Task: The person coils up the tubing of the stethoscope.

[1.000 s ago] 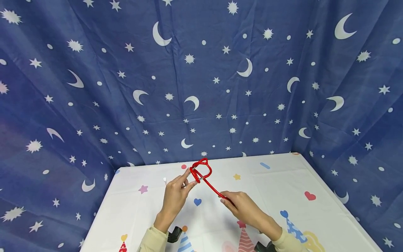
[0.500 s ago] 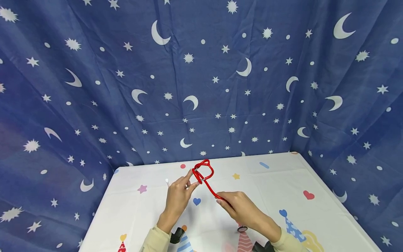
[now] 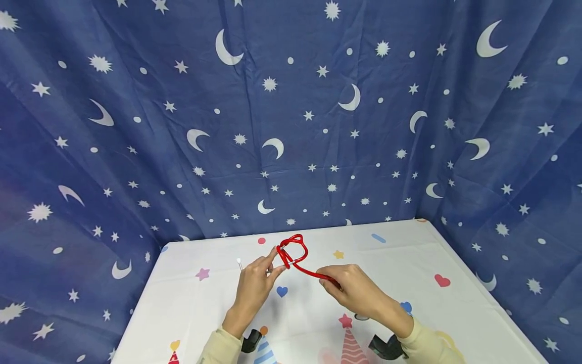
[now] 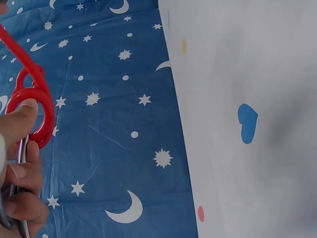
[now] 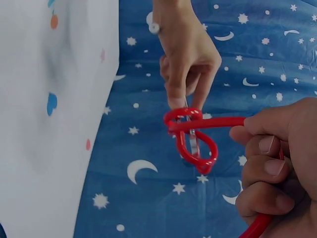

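A thick red cord [image 5: 218, 122] is looped around slim shiny metal rods [image 5: 193, 144], which resemble knitting needles. My left hand [image 3: 253, 285] holds the rods from the left; its fingertips touch the cord's loops. A white knob [image 3: 239, 261] sticks out behind that hand. In the left wrist view the rod [image 4: 23, 153] runs under the curled fingers, and the thumb or a finger meets a red loop [image 4: 30, 94]. To the right, my right hand [image 3: 356, 288] grips the cord's free length, stretched between the hands. The cord's tail comes out below the right fist [image 5: 277, 168].
Both hands are above a table with a white cloth [image 3: 209, 313] printed with hearts, stars and party hats. A blue curtain [image 3: 291, 126] with moons and stars hangs behind it. A dark oval ring [image 3: 361, 317] shows partly beneath the right wrist.
My right hand has moved up and slightly right. The cord between the hands, steeply slanted before, now lies flatter with a slight sag. The left hand has stayed nearly in place.
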### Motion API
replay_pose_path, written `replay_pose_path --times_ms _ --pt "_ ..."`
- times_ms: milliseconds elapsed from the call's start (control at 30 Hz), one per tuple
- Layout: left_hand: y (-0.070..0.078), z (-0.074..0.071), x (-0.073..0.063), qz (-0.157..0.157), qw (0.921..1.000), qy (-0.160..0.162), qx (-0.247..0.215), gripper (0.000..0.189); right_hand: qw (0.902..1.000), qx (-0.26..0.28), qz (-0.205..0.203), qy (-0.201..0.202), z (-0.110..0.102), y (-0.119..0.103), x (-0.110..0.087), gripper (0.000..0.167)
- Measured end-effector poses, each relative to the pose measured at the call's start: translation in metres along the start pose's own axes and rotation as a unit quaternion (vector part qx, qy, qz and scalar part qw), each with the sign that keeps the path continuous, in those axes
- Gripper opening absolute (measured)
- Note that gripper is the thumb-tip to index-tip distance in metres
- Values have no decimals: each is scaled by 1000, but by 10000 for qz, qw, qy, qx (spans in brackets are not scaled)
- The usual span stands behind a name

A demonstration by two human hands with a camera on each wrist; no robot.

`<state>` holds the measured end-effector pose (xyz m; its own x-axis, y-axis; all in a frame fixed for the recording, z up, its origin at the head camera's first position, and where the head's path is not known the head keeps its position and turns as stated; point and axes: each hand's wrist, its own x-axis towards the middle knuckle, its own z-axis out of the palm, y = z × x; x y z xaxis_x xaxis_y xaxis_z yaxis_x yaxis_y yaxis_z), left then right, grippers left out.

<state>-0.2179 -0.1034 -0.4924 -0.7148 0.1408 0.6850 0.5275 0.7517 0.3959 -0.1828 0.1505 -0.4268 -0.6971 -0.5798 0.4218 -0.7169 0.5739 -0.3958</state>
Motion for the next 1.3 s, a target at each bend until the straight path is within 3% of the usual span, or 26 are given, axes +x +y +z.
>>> replay_pose_path --times_ms 333,600,967,1300 --pt "8 -4 2 105 9991 -399 76 55 9951 -493 -782 354 -14 8 15 12" --pt "13 -7 8 317 9958 -853 -84 54 9945 -567 -793 375 -22 8 24 16" --pt "16 -11 9 789 9927 -905 -135 53 9924 -679 -957 370 -35 14 42 19" --pt "18 -12 5 1154 9880 -1016 -176 50 9938 -554 -951 181 -34 19 47 15"
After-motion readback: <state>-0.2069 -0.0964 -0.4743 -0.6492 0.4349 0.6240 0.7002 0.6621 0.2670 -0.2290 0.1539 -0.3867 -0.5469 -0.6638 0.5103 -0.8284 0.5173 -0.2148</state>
